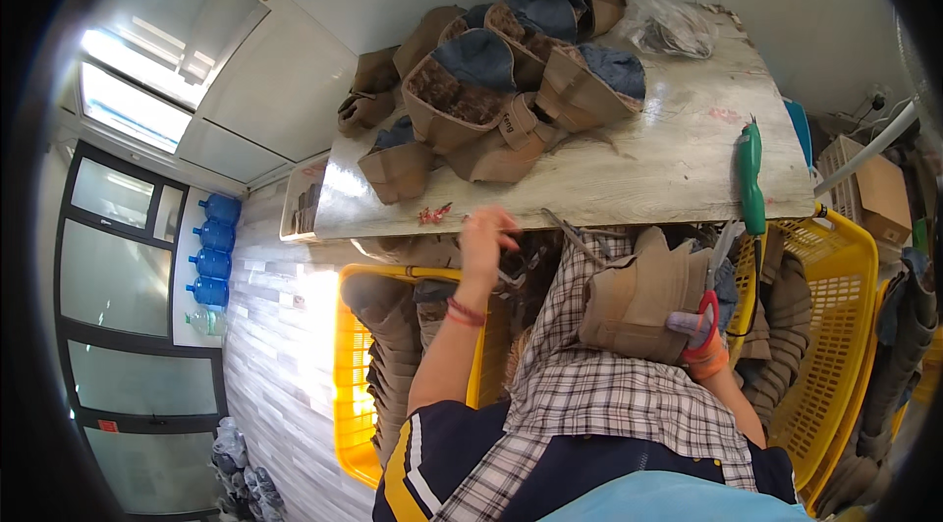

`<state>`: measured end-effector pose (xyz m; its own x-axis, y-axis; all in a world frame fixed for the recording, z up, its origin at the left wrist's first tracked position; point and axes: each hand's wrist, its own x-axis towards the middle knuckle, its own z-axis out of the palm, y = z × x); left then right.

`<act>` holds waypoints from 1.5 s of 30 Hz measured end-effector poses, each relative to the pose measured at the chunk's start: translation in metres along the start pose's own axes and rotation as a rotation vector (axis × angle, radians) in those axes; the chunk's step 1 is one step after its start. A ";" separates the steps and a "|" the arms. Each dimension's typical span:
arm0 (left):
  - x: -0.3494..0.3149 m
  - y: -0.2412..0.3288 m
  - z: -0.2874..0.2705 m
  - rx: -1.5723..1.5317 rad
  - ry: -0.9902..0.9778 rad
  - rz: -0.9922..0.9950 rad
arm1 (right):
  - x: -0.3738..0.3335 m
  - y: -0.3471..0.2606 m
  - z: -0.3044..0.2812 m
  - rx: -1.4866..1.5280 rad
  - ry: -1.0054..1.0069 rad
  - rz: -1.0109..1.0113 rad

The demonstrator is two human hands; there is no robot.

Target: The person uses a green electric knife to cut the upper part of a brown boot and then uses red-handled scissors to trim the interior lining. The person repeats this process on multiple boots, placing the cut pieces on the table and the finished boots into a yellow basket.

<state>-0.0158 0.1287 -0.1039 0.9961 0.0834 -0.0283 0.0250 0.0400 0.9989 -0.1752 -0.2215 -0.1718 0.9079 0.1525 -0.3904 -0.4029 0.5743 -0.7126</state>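
Observation:
My left hand [488,235], bare and with a red band at the wrist, is raised at the table's front edge. Its fingers are loosely bent and apart, with nothing visible in them. On my lap, over a checked apron [589,394], rests a tan fabric cuff-like piece [638,301]. At the cuff's right side is my right hand [699,340], in a grey and orange glove, closed on red-handled scissors [709,311]. The scissors' blades point up toward the table. Whether those fingers also grip the cuff is unclear.
Tan fleece-lined pieces [471,80] are heaped on the worn table [678,149]. A green corded tool [750,178] lies at its right edge; a clear plastic bag [673,28] sits behind. Yellow crates [356,424] with stacked pieces flank me. Blue water bottles [211,262] line the left wall.

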 end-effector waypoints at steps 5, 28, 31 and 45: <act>0.139 -0.012 -0.074 -0.384 0.545 -0.005 | -0.002 0.025 -0.034 -0.110 -0.066 -0.235; 0.022 0.004 -0.053 -0.947 -0.095 0.108 | -0.051 -0.056 0.020 -0.595 0.153 -0.687; 0.016 -0.003 -0.051 -0.919 -0.171 0.092 | -0.058 -0.069 0.027 -0.569 0.210 -0.684; -0.018 0.060 0.008 -0.644 0.220 0.147 | -0.007 -0.034 0.053 -0.561 -0.034 -0.329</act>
<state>-0.0312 0.1216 -0.0427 0.9434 0.3303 0.0309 -0.2318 0.5898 0.7736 -0.1615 -0.1991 -0.1139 0.9937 0.0704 -0.0875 -0.0937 0.0896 -0.9916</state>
